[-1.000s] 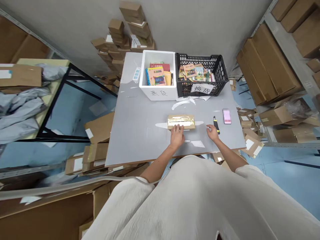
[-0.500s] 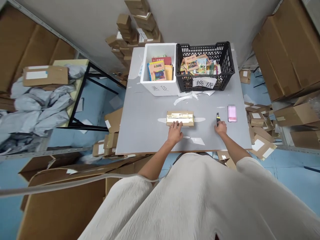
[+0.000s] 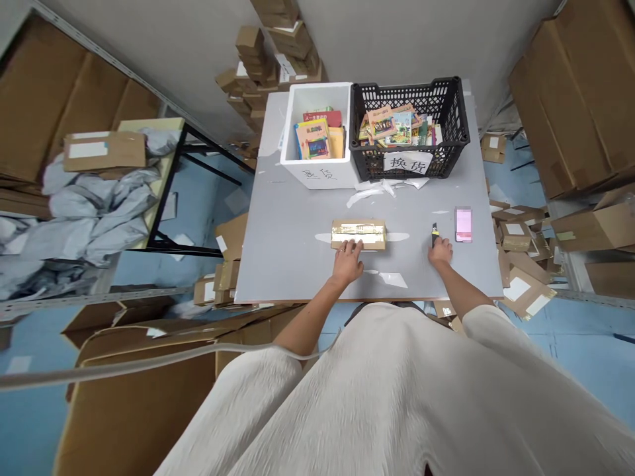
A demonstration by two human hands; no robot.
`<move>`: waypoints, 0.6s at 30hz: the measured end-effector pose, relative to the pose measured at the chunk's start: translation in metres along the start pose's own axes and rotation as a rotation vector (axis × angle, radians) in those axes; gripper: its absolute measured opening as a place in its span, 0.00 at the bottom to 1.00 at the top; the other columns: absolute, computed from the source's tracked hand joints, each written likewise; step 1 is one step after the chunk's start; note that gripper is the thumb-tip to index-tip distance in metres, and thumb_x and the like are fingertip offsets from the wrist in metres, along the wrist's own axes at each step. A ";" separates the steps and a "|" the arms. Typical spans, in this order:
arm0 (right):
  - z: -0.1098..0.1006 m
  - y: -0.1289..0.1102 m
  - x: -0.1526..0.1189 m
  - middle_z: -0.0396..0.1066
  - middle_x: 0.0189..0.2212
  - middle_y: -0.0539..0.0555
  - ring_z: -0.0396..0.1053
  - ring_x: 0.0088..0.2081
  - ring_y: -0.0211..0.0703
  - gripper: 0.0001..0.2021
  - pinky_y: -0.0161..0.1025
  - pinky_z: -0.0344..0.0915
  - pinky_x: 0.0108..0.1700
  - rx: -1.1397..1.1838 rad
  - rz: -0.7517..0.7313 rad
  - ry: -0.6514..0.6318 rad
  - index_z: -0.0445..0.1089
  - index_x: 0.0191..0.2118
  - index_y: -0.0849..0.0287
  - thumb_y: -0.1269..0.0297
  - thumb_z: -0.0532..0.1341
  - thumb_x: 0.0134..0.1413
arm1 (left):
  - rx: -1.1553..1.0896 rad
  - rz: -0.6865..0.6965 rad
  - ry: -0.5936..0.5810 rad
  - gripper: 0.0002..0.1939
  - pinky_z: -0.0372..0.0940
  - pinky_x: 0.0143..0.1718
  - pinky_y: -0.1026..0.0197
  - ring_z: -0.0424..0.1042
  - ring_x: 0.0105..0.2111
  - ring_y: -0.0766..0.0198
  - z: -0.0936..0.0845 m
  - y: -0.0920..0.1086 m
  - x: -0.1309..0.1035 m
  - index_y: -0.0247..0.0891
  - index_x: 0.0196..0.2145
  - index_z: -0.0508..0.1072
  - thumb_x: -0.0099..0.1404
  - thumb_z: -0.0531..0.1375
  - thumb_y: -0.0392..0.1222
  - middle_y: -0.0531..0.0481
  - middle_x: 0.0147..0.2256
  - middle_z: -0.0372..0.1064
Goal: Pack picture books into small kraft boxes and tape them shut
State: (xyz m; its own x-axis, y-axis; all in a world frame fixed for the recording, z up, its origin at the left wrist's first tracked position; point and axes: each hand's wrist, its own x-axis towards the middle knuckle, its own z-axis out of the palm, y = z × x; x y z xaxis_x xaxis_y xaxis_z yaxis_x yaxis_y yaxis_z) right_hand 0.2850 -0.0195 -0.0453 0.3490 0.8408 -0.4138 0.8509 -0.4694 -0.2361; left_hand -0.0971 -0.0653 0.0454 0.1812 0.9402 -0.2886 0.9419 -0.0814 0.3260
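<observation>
A small taped cardboard box (image 3: 358, 228) lies on the grey table (image 3: 288, 264). My left hand (image 3: 348, 262) rests its fingers, slightly spread, on the near edge of the box without gripping it. To the right, my right hand (image 3: 440, 251) is closed round a black and yellow utility knife (image 3: 435, 233), whose front end points away from me. A phone (image 3: 464, 225) with a lit pinkish screen lies just right of the knife.
Behind the box stand a white foam bin (image 3: 320, 175) and a black crate (image 3: 441, 162), both holding books. Tape scraps (image 3: 372, 192) lie before them. Grey parcels (image 3: 99, 211) fill a left shelf; cartons (image 3: 526, 284) are piled right of the table.
The view has shifted slightly, so the surroundings appear moved a little to the right. Both hands keep their places at the box and the knife.
</observation>
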 end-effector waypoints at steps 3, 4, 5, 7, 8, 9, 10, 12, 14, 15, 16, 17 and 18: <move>-0.001 0.002 0.003 0.67 0.62 0.71 0.66 0.64 0.66 0.19 0.59 0.66 0.65 0.036 0.020 0.009 0.69 0.61 0.58 0.67 0.64 0.67 | -0.011 0.008 -0.003 0.45 0.60 0.76 0.30 0.53 0.80 0.29 0.000 -0.001 0.001 0.42 0.80 0.61 0.67 0.63 0.41 0.32 0.78 0.58; -0.002 0.003 0.003 0.68 0.61 0.71 0.67 0.64 0.66 0.20 0.59 0.66 0.65 0.053 0.034 0.011 0.68 0.61 0.59 0.68 0.64 0.65 | -0.016 0.014 -0.002 0.45 0.60 0.75 0.30 0.53 0.80 0.28 0.000 -0.002 0.001 0.42 0.80 0.61 0.67 0.63 0.41 0.32 0.78 0.59; -0.004 0.004 0.004 0.69 0.60 0.71 0.68 0.63 0.65 0.21 0.58 0.67 0.65 0.072 0.054 0.011 0.68 0.61 0.59 0.68 0.65 0.64 | -0.019 0.021 0.000 0.45 0.60 0.75 0.30 0.53 0.80 0.28 0.000 -0.003 0.001 0.41 0.80 0.62 0.68 0.63 0.41 0.32 0.78 0.59; -0.009 0.005 0.003 0.72 0.58 0.69 0.72 0.59 0.64 0.22 0.56 0.69 0.63 0.123 0.115 0.005 0.68 0.60 0.59 0.69 0.66 0.60 | -0.024 0.036 0.000 0.44 0.60 0.75 0.30 0.53 0.79 0.29 -0.001 -0.004 0.002 0.40 0.80 0.62 0.68 0.63 0.40 0.32 0.78 0.59; -0.011 0.005 0.002 0.74 0.56 0.68 0.74 0.57 0.63 0.23 0.54 0.71 0.62 0.157 0.154 0.001 0.68 0.59 0.58 0.69 0.67 0.58 | -0.026 0.041 0.001 0.43 0.60 0.75 0.31 0.54 0.79 0.29 -0.001 -0.005 0.002 0.40 0.79 0.63 0.68 0.62 0.40 0.32 0.78 0.59; -0.014 0.004 0.000 0.76 0.54 0.67 0.75 0.55 0.61 0.24 0.53 0.72 0.60 0.197 0.196 -0.001 0.68 0.59 0.58 0.68 0.68 0.57 | -0.031 0.047 0.002 0.43 0.60 0.76 0.31 0.54 0.79 0.30 -0.002 -0.006 0.002 0.40 0.79 0.63 0.68 0.62 0.40 0.33 0.78 0.59; -0.017 0.003 -0.002 0.77 0.52 0.65 0.77 0.53 0.60 0.25 0.51 0.73 0.58 0.247 0.234 -0.001 0.68 0.58 0.57 0.68 0.69 0.55 | -0.037 0.054 0.005 0.42 0.59 0.76 0.31 0.54 0.79 0.31 -0.002 -0.006 0.002 0.40 0.79 0.64 0.68 0.62 0.39 0.33 0.78 0.60; -0.024 -0.001 -0.007 0.79 0.47 0.60 0.79 0.49 0.56 0.24 0.48 0.74 0.53 0.368 0.277 0.011 0.68 0.57 0.55 0.65 0.70 0.54 | -0.055 0.071 0.010 0.41 0.59 0.76 0.32 0.55 0.79 0.32 -0.004 -0.007 0.001 0.39 0.78 0.65 0.68 0.61 0.38 0.34 0.78 0.60; -0.031 -0.010 -0.013 0.80 0.43 0.56 0.79 0.45 0.52 0.22 0.44 0.75 0.49 0.512 0.256 0.026 0.68 0.55 0.54 0.63 0.68 0.54 | -0.083 0.090 0.013 0.39 0.58 0.77 0.32 0.55 0.80 0.33 -0.005 -0.009 0.000 0.38 0.77 0.66 0.69 0.60 0.37 0.33 0.78 0.60; -0.035 -0.017 -0.016 0.79 0.40 0.54 0.80 0.44 0.50 0.20 0.42 0.75 0.47 0.584 0.224 0.026 0.68 0.53 0.54 0.62 0.67 0.55 | -0.100 0.097 0.016 0.39 0.58 0.77 0.32 0.55 0.80 0.34 -0.005 -0.009 -0.001 0.38 0.77 0.66 0.70 0.59 0.37 0.34 0.79 0.60; -0.040 -0.024 -0.018 0.78 0.38 0.52 0.80 0.42 0.49 0.18 0.40 0.75 0.44 0.649 0.186 0.017 0.68 0.52 0.54 0.60 0.66 0.56 | -0.120 0.101 0.023 0.38 0.57 0.78 0.33 0.56 0.80 0.35 -0.006 -0.010 -0.001 0.38 0.77 0.66 0.70 0.58 0.37 0.34 0.79 0.60; -0.046 -0.033 -0.020 0.77 0.35 0.50 0.80 0.40 0.48 0.16 0.38 0.74 0.41 0.704 0.146 0.002 0.68 0.50 0.54 0.59 0.65 0.58 | -0.143 0.107 0.033 0.37 0.57 0.78 0.33 0.56 0.80 0.36 -0.006 -0.011 -0.002 0.38 0.76 0.67 0.71 0.58 0.36 0.35 0.79 0.60; -0.052 -0.042 -0.023 0.75 0.33 0.49 0.80 0.39 0.47 0.14 0.37 0.74 0.39 0.747 0.107 -0.016 0.68 0.49 0.54 0.58 0.64 0.60 | -0.167 0.116 0.045 0.36 0.57 0.78 0.33 0.56 0.80 0.37 -0.007 -0.012 -0.002 0.39 0.76 0.68 0.72 0.57 0.36 0.36 0.78 0.61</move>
State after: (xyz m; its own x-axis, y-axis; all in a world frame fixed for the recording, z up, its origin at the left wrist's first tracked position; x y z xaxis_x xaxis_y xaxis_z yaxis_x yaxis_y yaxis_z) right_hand 0.2617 -0.0050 0.0195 0.4037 0.7792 -0.4795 0.3181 -0.6109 -0.7250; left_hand -0.1109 -0.0636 0.0482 0.2688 0.9420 -0.2010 0.8547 -0.1371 0.5006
